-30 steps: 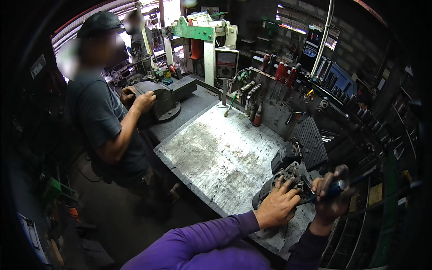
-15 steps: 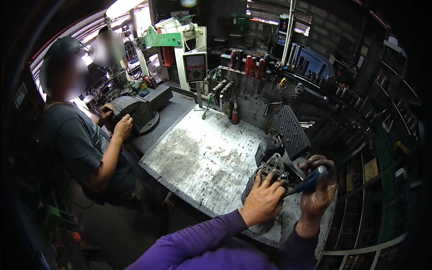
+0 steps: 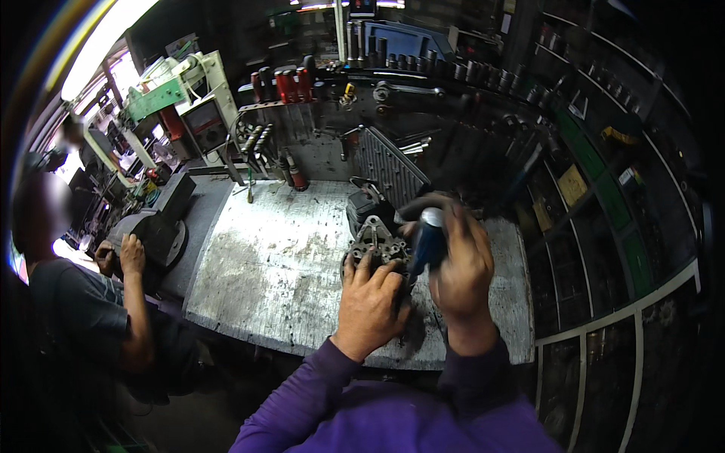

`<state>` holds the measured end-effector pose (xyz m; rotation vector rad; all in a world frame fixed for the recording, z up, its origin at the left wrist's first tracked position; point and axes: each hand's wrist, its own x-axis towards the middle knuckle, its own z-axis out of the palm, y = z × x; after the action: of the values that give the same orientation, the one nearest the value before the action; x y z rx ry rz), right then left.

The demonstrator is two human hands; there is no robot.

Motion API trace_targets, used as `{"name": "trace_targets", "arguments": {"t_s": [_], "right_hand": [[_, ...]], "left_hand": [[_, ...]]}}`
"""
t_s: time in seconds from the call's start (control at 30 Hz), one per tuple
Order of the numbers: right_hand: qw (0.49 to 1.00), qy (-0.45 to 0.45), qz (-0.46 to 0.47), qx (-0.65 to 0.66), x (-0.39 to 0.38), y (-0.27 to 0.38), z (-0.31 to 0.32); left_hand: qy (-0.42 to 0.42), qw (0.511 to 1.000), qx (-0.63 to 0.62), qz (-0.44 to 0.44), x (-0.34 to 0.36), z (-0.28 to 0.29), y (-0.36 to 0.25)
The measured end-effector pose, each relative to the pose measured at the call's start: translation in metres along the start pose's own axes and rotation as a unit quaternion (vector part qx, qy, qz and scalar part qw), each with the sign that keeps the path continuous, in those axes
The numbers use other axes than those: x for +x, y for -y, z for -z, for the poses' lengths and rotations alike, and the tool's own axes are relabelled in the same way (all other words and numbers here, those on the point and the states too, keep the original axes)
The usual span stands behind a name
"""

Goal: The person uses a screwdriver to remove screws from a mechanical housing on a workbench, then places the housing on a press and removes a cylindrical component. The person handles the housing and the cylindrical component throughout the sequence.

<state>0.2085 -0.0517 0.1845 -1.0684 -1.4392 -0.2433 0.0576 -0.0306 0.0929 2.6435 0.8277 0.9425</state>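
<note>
On the workbench [image 3: 257, 279] sits a dark, round alternator housing [image 3: 374, 235] with a lobed metal bracket facing up. My left hand [image 3: 368, 306] lies over its near side, fingers spread apart and bent around the edge, gripping it. Closed around a blue-handled screwdriver [image 3: 430, 240] with a silver end cap, my right hand [image 3: 462, 268] is just right of the housing and blurred by motion. The handle tilts with its cap up; its blade and tip are hidden beside the housing and my left fingers. Behind the housing rests a black part [image 3: 364, 208].
A ribbed metal plate [image 3: 393, 167] leans at the bench's back. Red-handled screwdrivers [image 3: 293, 84] and sockets [image 3: 411, 62] line the rack behind. At left, a co-worker [image 3: 75, 302] stands by a bench vise [image 3: 151, 235]. Shelving [image 3: 589, 332] runs along the right.
My view has swung right, so the bench and both hands appear further left. The screwdriver handle has gone from slanting to more upright in my right hand. My left hand stays on the housing.
</note>
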Motion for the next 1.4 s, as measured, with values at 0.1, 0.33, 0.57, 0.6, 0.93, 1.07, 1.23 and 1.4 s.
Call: {"name": "trace_targets", "arguments": {"t_s": [0.1, 0.33, 0.57, 0.6, 0.93, 1.07, 1.23, 1.4], "right_hand": [[0.728, 0.146, -0.358, 0.566, 0.008, -0.010, 0.002], [0.925, -0.001, -0.158, 0.345, -0.011, -0.012, -0.004], [0.742, 0.142, -0.262, 0.601, -0.009, -0.026, -0.008], [0.756, 0.094, -0.241, 0.602, -0.010, -0.021, -0.009], [0.755, 0.170, -0.306, 0.554, 0.014, 0.001, -0.007], [0.921, 0.039, -0.109, 0.371, -0.001, -0.003, -0.005], [0.957, 0.004, -0.141, 0.255, -0.003, -0.012, -0.003], [0.809, 0.089, -0.176, 0.554, 0.003, -0.013, -0.007]], "left_hand": [[0.035, 0.999, 0.017, 0.009, 0.002, 0.008, 0.001], [0.004, 1.000, 0.023, -0.018, 0.004, 0.014, 0.003], [0.036, 0.999, 0.015, 0.001, 0.002, 0.012, 0.003], [0.018, 1.000, 0.017, -0.004, 0.002, 0.011, 0.004], [-0.003, 0.999, 0.031, -0.007, 0.003, 0.002, 0.004], [-0.017, 0.999, 0.028, -0.016, 0.003, 0.001, 0.006], [-0.032, 0.999, 0.014, -0.014, 0.004, -0.003, 0.005], [-0.029, 0.999, 0.011, -0.016, 0.004, -0.003, 0.007]]}}
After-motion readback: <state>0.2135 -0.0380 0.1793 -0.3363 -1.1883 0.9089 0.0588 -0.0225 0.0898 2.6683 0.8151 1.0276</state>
